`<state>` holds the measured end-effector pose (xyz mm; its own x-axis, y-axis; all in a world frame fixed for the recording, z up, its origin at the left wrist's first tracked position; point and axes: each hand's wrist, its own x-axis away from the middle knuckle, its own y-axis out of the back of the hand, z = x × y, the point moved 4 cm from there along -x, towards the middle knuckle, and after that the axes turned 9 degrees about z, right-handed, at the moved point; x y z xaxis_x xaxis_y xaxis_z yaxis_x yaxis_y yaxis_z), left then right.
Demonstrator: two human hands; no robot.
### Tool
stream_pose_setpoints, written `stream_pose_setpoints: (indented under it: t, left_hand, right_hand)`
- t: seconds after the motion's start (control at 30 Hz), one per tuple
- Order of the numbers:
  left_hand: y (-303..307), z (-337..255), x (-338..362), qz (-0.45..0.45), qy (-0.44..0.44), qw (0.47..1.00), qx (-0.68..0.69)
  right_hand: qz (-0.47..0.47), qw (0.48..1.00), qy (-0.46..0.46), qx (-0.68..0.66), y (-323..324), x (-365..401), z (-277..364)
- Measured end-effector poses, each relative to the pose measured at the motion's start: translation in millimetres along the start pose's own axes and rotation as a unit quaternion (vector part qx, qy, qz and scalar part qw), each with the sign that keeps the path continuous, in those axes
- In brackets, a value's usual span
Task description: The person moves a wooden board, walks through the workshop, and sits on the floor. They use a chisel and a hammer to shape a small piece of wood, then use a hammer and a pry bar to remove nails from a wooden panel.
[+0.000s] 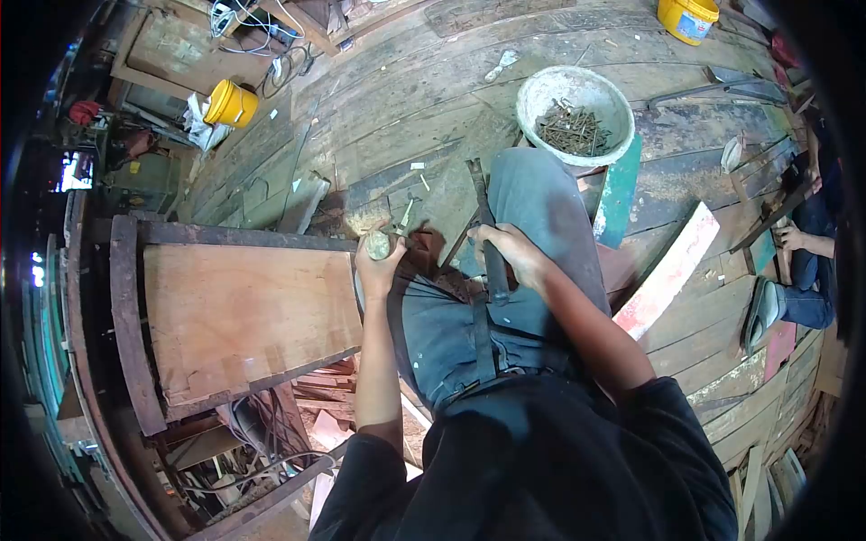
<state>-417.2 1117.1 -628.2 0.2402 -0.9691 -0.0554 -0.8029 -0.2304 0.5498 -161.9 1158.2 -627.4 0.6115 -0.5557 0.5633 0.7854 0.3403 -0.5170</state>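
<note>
My left hand (pixel 381 269) is closed around something with a round, pale, yellowish end (pixel 377 245), beside the corner of a wood-framed panel (pixel 253 311). The rest of what it holds is hidden by the fingers. My right hand (pixel 514 252) grips a dark bar (pixel 483 203) with a forked-looking upper end; it lies over my thigh and points away from me. A thin, pale, pointed piece (pixel 407 214) shows just beyond my left hand.
A whitish basin (pixel 532 90) of rusty nails (pixel 575 131) stands beyond my knee. Green (pixel 619 194) and white-red (pixel 672 270) boards lie to the right. Yellow buckets (pixel 231 104) stand farther off. Another person's hand (pixel 794 239) and shoe (pixel 767 305) are at far right.
</note>
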Motion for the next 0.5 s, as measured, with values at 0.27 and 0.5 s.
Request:
stream_pose_setpoints:
  t: [0.27, 0.5]
  left_hand:
    - [-10.1, -23.3, -3.4, 0.047, 0.006, 0.967, 0.249]
    - [-29.9, -0.4, -5.7, 0.038, 0.013, 0.966, 0.256]
  right_hand:
    - [0.172, 0.980, 0.086, 0.044, -18.5, 49.5, 27.7]
    - [0.098, 0.971, 0.069, 0.206, -39.2, 105.8, 49.9]
